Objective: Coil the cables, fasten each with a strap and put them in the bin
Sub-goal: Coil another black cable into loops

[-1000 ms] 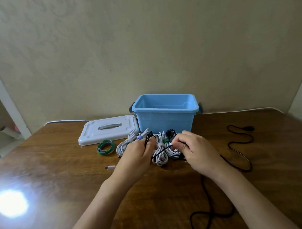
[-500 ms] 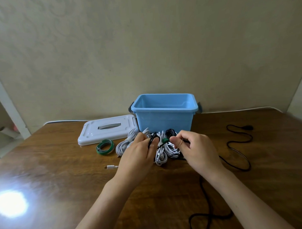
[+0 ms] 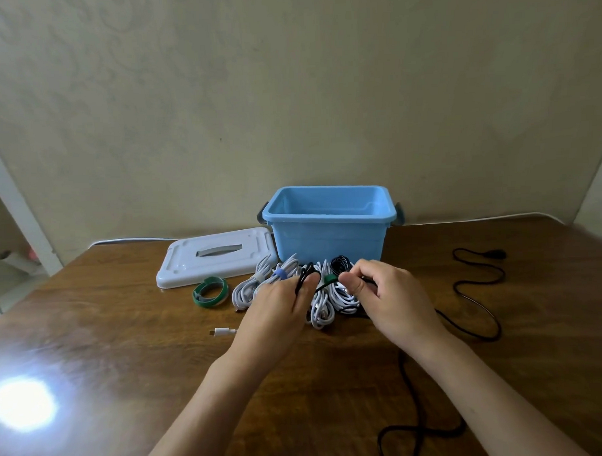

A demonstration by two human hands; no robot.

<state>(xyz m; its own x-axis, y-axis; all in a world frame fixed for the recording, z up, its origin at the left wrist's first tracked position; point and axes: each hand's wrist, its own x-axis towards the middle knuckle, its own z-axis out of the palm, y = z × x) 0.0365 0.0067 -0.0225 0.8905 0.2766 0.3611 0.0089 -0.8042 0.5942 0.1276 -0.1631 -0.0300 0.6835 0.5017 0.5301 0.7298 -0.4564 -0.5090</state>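
The black cable is the piece in hand: a short loop of it stands between the 2 hands, just in front of the blue bin, while most of its length trails loose across the wooden table to the right and down toward the near edge. The left hand holds the small loop at its fingertips, fingers curled round it. The right hand pinches the cable between thumb and forefinger, feeding the next turn.

Right behind the hands lie the white cable bundles, already strapped, 1 with a blue tie and 1 with a green tie. That closeness is the main risk, I judge: a new turn could snag a bundle and drag it along.

The long slack is the second risk. Its far plug could catch on the table as it is pulled in, and a kink would spoil the coil.

A roll of green strap lies to the left beside the white lid; reaching for it 1-handed may let the loops spring apart.

A loose white connector lies near the left wrist.
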